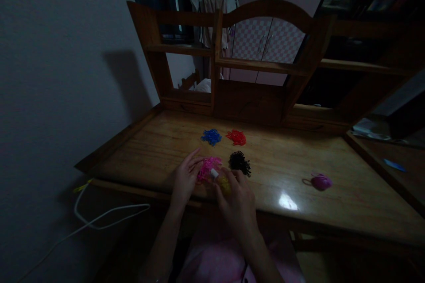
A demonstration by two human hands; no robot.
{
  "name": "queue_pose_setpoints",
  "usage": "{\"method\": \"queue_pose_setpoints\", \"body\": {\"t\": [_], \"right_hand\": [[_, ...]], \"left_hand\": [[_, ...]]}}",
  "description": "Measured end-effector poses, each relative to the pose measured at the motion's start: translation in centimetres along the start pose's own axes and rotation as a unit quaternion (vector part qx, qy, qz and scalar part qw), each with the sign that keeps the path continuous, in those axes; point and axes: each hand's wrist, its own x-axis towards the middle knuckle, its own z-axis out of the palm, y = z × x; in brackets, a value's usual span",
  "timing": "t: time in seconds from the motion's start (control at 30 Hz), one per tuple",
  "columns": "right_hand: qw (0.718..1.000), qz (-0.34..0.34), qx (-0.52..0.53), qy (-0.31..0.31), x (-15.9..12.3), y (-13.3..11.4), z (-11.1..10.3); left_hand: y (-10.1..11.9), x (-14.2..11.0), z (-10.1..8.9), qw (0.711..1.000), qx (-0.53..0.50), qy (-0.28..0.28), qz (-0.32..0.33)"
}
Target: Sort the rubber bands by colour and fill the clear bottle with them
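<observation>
My left hand [186, 177] rests at the left edge of a pile of pink loops [210, 166] that look like small rubber bands. Its fingers are stretched and apart, and some touch the pile. Beside it my right hand [239, 194] curls around a small yellow item with a white end [225, 185], perhaps a little bottle; the fingers hide much of it. The white end points at the pink pile. A pile of black loops [239, 163] lies just beyond my right hand. Farther back are a blue pile [211, 136] and a red pile [237, 137].
The wooden desk [282, 159] has a shelf unit [252, 66] along its back. To the right lies a purple pouch-like thing [321, 181] with a loop. A white cable [109, 210] hangs off the left front edge. The room is dim.
</observation>
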Motion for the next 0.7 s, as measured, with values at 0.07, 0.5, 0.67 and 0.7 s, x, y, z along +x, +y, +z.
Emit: {"method": "queue_pose_setpoints", "body": {"t": [0.07, 0.5, 0.67, 0.7], "right_hand": [[1.0, -0.001, 0.007, 0.008, -0.1, 0.2, 0.2], [0.999, -0.014, 0.044, 0.018, 0.0, 0.6, 0.2], [0.998, -0.006, 0.059, 0.019, 0.0, 0.6, 0.2], [0.998, -0.004, 0.064, 0.021, 0.0, 0.7, 0.2]], "left_hand": [[0.1, 0.0, 0.1, 1.0, -0.005, 0.022, -0.004], [1.4, 2.3, -1.2, 0.995, 0.062, -0.082, -0.006], [3.2, 2.9, -0.7, 0.979, 0.105, -0.172, 0.011], [3.6, 3.0, -0.6, 0.975, 0.113, -0.191, 0.013]]}}
